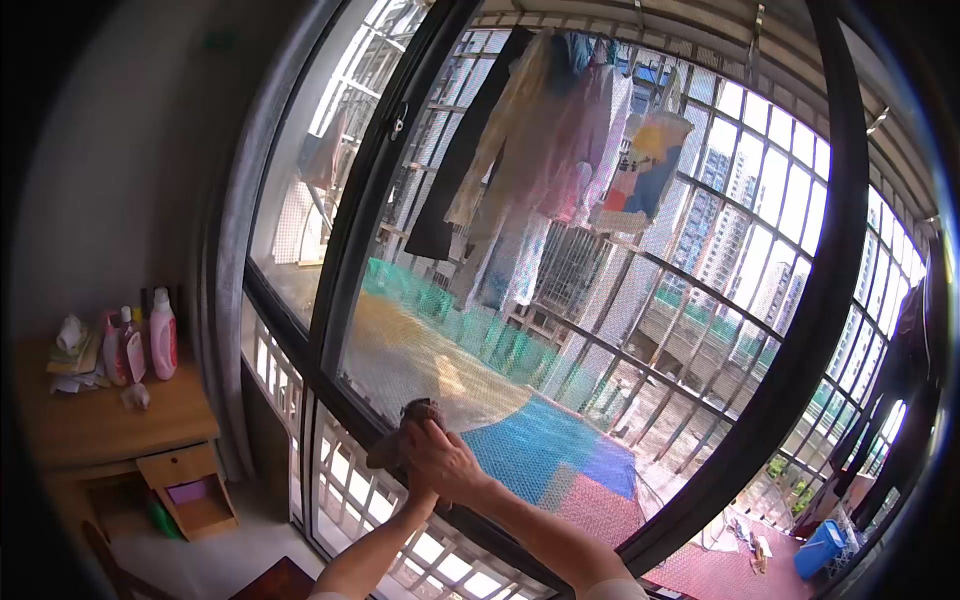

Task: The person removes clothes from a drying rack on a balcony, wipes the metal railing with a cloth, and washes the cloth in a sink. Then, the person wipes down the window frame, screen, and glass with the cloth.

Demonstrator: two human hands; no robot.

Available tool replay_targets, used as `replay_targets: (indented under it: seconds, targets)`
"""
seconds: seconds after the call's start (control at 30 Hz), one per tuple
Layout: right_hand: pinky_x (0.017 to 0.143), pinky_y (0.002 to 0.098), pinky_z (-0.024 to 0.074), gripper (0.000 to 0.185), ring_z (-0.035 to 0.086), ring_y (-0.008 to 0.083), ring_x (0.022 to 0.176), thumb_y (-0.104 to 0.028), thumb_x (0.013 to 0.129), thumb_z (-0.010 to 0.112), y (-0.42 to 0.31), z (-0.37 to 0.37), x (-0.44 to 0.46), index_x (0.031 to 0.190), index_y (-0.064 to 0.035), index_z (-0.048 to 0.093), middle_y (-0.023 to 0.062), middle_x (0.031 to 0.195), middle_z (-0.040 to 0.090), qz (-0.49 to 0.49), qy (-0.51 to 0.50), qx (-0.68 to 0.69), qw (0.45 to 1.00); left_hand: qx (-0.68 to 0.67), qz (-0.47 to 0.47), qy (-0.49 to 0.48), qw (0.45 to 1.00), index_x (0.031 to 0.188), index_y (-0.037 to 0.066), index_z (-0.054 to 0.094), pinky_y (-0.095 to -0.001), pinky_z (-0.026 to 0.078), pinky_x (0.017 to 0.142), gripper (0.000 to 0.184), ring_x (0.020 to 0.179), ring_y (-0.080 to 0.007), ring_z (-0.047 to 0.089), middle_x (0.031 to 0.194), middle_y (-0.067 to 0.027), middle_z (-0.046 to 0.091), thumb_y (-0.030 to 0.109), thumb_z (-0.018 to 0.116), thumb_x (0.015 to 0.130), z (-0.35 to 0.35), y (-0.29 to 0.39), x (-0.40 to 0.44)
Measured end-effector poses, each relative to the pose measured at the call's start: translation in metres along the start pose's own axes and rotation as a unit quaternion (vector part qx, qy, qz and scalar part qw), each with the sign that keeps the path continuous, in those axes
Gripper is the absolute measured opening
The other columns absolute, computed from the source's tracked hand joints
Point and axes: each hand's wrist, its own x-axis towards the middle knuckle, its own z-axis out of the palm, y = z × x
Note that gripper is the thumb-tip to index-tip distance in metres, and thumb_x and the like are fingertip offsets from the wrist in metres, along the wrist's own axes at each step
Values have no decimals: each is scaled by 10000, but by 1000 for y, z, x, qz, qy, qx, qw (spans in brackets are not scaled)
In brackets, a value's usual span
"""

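A crumpled grey-brown cloth [420,412] is bunched in my hands against the lower part of a dark-framed mesh window panel [580,350]. My right hand [452,464] lies over the cloth with its fingers curled onto it. Beneath it, my left hand [420,488] also grips the cloth, though its fingers are mostly hidden behind the right hand. Both hands are close to the dark bottom rail [350,410] of the window frame.
Left of me, a wooden desk [130,420] holds pink bottles [163,335] and a stack of papers; its small drawer [190,495] is out. Beyond the panel, clothes [570,150] hang before a barred balcony [680,290]. A blue bin [822,548] stands outside, lower right.
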Motion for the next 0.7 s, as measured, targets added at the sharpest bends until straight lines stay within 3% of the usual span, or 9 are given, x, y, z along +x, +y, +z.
replay_targets:
  seconds: [0.07, 0.13, 0.17, 0.23, 0.3, 0.4, 0.5, 0.63, 0.7]
  targets:
    - [900, 414, 431, 559, 456, 290, 1106, -121, 717, 609, -17, -23, -30, 1258, -73, 476, 123, 1302, 445, 23, -44, 72, 996, 104, -36, 70, 991, 981, 103, 608, -451, 479, 804, 162, 890, -365, 577, 958, -189, 603, 155, 557, 836, -42, 9, -33]
    - [850, 407, 463, 602, 485, 290, 1025, -82, 683, 633, -25, -30, -70, 1261, -54, 467, 137, 1267, 463, 39, -21, 214, 976, -215, -41, 23, 976, 1018, 100, 581, -406, 480, 846, 196, 959, -324, 582, 1019, -157, 611, 227, 577, 868, -72, -3, -48]
    - [821, 405, 485, 671, 512, 317, 1025, -42, 646, 655, -26, -25, -89, 1281, -33, 438, 154, 1258, 482, 33, 17, 218, 975, -416, -22, -75, 906, 1053, 64, 564, -377, 472, 847, 255, 956, -291, 579, 1021, -146, 606, 216, 600, 851, -58, -25, -62]
    - [877, 428, 467, 599, 509, 368, 1101, -77, 739, 634, -33, -43, -122, 1290, 5, 414, 193, 1283, 487, 46, 48, 237, 969, -743, -35, -232, 626, 1122, -8, 530, -320, 456, 850, 386, 949, -226, 574, 1025, -126, 595, 196, 647, 817, -49, -75, -110]
    - [912, 464, 446, 592, 493, 394, 1125, -71, 754, 613, -39, -39, -159, 1299, 20, 401, 220, 1292, 471, 41, 72, 238, 968, -565, -91, -371, 731, 1022, -11, 596, -330, 479, 776, 303, 878, -230, 604, 957, -122, 626, 114, 681, 759, -70, -88, -129]
    - [991, 474, 369, 593, 422, 403, 1218, -97, 797, 542, -53, -15, -209, 1346, 20, 352, 225, 1329, 439, 106, 14, 190, 976, -665, -230, -294, 647, 1010, -16, 602, -300, 489, 787, 278, 900, -183, 618, 952, -101, 648, 45, 651, 744, -101, -112, -169]
    - [968, 423, 400, 329, 458, 358, 1209, -76, 789, 531, -60, -7, -216, 1103, -4, 600, 121, 1237, 552, 39, 15, 67, 997, -662, -318, -210, 645, 1088, -14, 555, -276, 476, 806, 339, 900, -153, 592, 979, -76, 624, 7, 622, 756, -136, -149, -191]
    - [999, 417, 352, 339, 412, 345, 1270, -84, 810, 509, -67, 2, -216, 1122, 24, 586, 186, 1315, 498, 98, 66, 95, 989, -531, -381, -62, 755, 1123, -28, 553, -277, 447, 829, 320, 911, -152, 565, 1017, -71, 611, 53, 617, 820, -245, -198, -169]
    - [1003, 418, 341, 342, 410, 349, 1268, -72, 808, 488, -63, 11, -221, 1114, 52, 576, 211, 1335, 474, 72, 62, 88, 992, -438, -300, 31, 847, 1072, -66, 578, -265, 455, 804, 289, 892, -130, 580, 1005, -77, 636, 79, 638, 828, -283, -233, -163]
